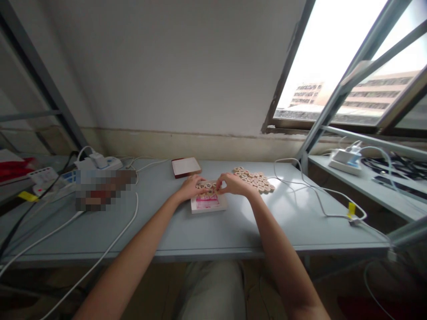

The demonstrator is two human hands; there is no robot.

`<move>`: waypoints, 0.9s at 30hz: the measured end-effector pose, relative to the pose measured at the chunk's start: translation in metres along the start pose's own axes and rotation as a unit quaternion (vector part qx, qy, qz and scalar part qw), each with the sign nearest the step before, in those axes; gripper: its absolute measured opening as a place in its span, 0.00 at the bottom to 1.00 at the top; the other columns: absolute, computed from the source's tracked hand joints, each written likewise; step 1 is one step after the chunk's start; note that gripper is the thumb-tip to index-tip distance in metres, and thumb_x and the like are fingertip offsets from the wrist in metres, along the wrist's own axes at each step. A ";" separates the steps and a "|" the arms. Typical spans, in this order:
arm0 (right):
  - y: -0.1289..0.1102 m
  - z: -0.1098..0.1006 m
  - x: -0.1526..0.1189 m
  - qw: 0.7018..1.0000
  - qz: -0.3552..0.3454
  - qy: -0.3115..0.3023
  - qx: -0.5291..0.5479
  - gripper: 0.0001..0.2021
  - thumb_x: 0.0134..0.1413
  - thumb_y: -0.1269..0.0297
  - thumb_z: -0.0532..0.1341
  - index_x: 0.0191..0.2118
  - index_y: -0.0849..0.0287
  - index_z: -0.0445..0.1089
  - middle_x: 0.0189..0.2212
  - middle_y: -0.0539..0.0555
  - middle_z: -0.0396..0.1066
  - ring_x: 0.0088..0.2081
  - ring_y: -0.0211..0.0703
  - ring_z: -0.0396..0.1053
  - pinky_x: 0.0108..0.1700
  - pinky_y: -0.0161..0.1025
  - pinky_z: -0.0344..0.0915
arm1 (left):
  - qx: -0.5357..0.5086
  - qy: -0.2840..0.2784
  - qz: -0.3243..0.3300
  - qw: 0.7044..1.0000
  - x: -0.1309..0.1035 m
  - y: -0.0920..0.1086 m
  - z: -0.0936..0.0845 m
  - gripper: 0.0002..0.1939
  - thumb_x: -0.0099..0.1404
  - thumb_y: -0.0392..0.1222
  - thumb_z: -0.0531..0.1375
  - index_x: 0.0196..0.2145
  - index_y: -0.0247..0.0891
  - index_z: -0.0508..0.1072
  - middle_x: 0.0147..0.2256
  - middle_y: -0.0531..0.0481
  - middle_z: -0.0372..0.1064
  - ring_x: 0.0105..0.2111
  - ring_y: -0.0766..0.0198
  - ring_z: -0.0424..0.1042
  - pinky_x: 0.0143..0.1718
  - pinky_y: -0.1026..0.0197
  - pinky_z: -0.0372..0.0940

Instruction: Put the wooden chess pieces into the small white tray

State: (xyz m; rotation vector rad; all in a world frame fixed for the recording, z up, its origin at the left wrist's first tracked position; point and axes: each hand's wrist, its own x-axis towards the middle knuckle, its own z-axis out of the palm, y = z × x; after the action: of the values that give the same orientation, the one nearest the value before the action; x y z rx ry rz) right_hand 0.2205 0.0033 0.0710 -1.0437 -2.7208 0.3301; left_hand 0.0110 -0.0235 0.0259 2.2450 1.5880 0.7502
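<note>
A small white box (209, 210) with pink markings inside sits on the desk in front of me. Round wooden Chinese chess pieces (209, 186) with dark characters fill its far part. My left hand (191, 188) is closed on the box's left side, its fingertips next to the pieces. Over the right side, my right hand (234, 184) has thumb and index finger curled in a pinch on a Chinese chess piece, mostly hidden by the fingers. More loose chess pieces (256, 180) lie flat in a cluster on the desk, just beyond my right hand.
A red-edged box lid (186, 167) with a white inside lies behind the box. White cables (320, 195) loop across the right of the desk (207, 240), and others run on the left. Power strips (100, 163) stand at the left; a blurred-out patch (103, 191) is nearby.
</note>
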 end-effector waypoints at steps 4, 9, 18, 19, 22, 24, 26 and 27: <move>-0.003 0.003 0.002 1.000 0.007 0.018 -0.005 0.07 0.42 0.61 0.62 0.32 0.53 0.71 0.32 0.48 0.70 0.35 0.38 0.65 0.35 0.33 0.54 | 0.008 -0.004 0.011 1.000 0.001 -0.001 0.000 0.22 0.52 0.50 0.59 0.43 0.38 0.68 0.45 0.45 0.63 0.46 0.57 0.61 0.49 0.57 0.56; -0.001 0.006 0.002 0.992 0.047 0.089 -0.072 0.08 0.50 0.59 0.57 0.35 0.54 0.70 0.36 0.52 0.69 0.40 0.43 0.63 0.42 0.37 0.53 | 0.013 -0.008 0.010 1.000 0.002 -0.004 0.002 0.23 0.52 0.53 0.59 0.43 0.38 0.68 0.44 0.45 0.63 0.46 0.57 0.61 0.49 0.57 0.56; 0.038 0.021 -0.010 0.937 0.262 0.090 -0.212 0.22 0.54 0.62 0.52 0.54 0.63 0.56 0.56 0.64 0.53 0.57 0.53 0.46 0.51 0.56 0.44 | 0.011 -0.004 0.012 1.000 0.002 -0.005 0.004 0.25 0.52 0.54 0.58 0.44 0.37 0.68 0.44 0.44 0.64 0.47 0.56 0.61 0.49 0.57 0.56; 0.038 0.021 -0.010 0.940 0.257 0.080 -0.210 0.22 0.54 0.63 0.52 0.54 0.63 0.56 0.56 0.64 0.53 0.57 0.53 0.46 0.51 0.57 0.44 | 0.012 -0.005 0.010 1.000 0.001 -0.004 0.003 0.25 0.52 0.53 0.58 0.44 0.36 0.68 0.44 0.44 0.64 0.47 0.56 0.61 0.49 0.57 0.56; 0.031 0.017 -0.009 0.953 0.207 0.079 -0.205 0.17 0.52 0.65 0.53 0.49 0.59 0.63 0.53 0.60 0.58 0.55 0.51 0.51 0.53 0.55 0.43 | 0.015 -0.006 0.001 1.000 0.000 -0.003 0.002 0.24 0.52 0.52 0.58 0.44 0.36 0.68 0.45 0.44 0.64 0.46 0.57 0.62 0.48 0.57 0.56; 0.025 0.012 -0.008 0.961 0.185 0.086 -0.186 0.13 0.51 0.66 0.54 0.44 0.57 0.67 0.48 0.58 0.65 0.52 0.49 0.57 0.53 0.52 0.45 | 0.014 -0.005 0.001 1.000 0.000 -0.003 0.001 0.23 0.53 0.51 0.58 0.44 0.36 0.68 0.46 0.43 0.63 0.47 0.57 0.62 0.49 0.57 0.56; 0.021 0.009 -0.007 0.968 0.174 0.091 -0.154 0.11 0.50 0.68 0.55 0.40 0.57 0.69 0.42 0.56 0.69 0.47 0.47 0.62 0.50 0.46 0.50 | 0.010 -0.004 0.009 1.000 0.000 -0.003 0.000 0.23 0.53 0.51 0.58 0.44 0.36 0.68 0.46 0.43 0.63 0.47 0.57 0.62 0.49 0.58 0.56; 0.020 0.008 -0.006 0.972 0.169 0.094 -0.135 0.10 0.49 0.69 0.55 0.39 0.57 0.69 0.40 0.56 0.70 0.45 0.46 0.64 0.49 0.43 0.52 | 0.007 -0.004 0.013 1.000 0.001 -0.004 0.000 0.23 0.53 0.51 0.58 0.43 0.35 0.68 0.45 0.43 0.63 0.47 0.57 0.62 0.49 0.58 0.56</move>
State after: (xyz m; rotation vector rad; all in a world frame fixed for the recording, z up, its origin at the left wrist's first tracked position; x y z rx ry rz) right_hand 0.2357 0.0128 0.0574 -1.5325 -2.4593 -0.0904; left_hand 0.0081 -0.0214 0.0237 2.2804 1.5675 0.7382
